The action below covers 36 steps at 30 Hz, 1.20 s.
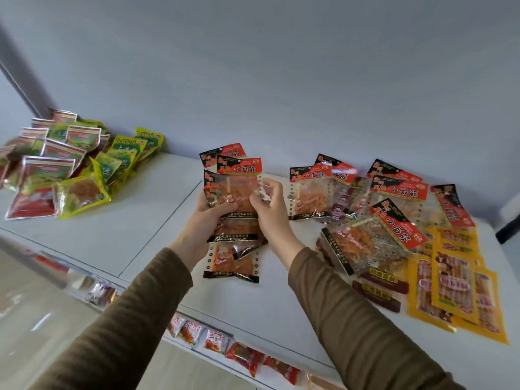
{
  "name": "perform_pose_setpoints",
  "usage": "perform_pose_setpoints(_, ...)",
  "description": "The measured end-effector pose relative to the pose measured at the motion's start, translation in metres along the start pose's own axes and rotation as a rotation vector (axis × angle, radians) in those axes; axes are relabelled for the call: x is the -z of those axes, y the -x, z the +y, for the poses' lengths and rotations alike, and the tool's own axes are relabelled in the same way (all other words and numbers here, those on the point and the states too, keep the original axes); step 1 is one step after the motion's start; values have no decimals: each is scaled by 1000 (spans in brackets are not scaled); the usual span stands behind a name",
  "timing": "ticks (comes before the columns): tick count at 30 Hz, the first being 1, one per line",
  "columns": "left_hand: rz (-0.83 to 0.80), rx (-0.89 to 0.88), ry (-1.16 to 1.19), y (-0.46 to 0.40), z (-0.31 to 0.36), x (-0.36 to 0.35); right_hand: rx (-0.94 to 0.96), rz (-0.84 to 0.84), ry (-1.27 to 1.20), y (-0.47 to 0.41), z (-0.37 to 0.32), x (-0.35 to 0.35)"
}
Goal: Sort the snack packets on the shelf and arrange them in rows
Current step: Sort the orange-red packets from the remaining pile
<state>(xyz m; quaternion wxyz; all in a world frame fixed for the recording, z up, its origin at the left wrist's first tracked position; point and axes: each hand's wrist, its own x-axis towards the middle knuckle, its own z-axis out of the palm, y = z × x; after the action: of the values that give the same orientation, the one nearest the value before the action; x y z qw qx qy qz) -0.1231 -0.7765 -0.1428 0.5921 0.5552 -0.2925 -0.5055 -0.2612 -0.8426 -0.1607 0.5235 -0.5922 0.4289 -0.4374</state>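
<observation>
Above the white shelf top (140, 226), both my hands hold a fanned stack of red-and-black snack packets (239, 175) with clear windows showing orange strips. My left hand (209, 220) grips the stack from the lower left. My right hand (270, 209) pinches the front packet at its right edge. More packets of the same kind (233, 260) lie overlapped on the shelf below my hands. To the right lies a loose spread of the same red-and-black packets (394, 209).
A heap of green-yellow and red packets (70, 164) sits at the far left. Yellow packets (455, 288) and dark red sticks (377, 296) lie at the right front. Small packets (242, 353) line a lower shelf. A grey wall rises behind.
</observation>
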Motion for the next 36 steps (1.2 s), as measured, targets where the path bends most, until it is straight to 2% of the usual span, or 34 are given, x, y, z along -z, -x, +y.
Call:
perform_pose_setpoints(2,13,-18,-1,-2,-1,7,-96,-64,23,-3,0,-1)
perform_pose_setpoints(5,36,-7,28,-6,0,22,-76,-50,390,-7,-5,-11)
perform_pose_setpoints(7,46,-5,45,-12,3,35,-78,-59,536,-11,-10,-19)
perform_pose_setpoints(9,43,-23,47,-19,10,50,-162,-134,478,-17,-12,-31)
perform_pose_setpoints(12,35,-30,-9,-36,28,77,-291,-241,135,-23,-15,-60)
perform_pose_setpoints(17,-65,68,-180,-77,80,152,-315,-155,-55,-41,-16,-148)
perform_pose_setpoints(23,-161,165,-438,-129,121,217,-278,2,25,-65,-15,-231)
perform_pose_setpoints(29,-87,153,-541,-157,121,234,-216,123,474,-86,-12,-257)
perform_pose_setpoints(33,-67,55,-622,-167,117,236,-154,125,318,-84,-11,-269)
perform_pose_setpoints(36,-63,-53,-868,-172,115,233,-142,143,274,-86,-10,-274)
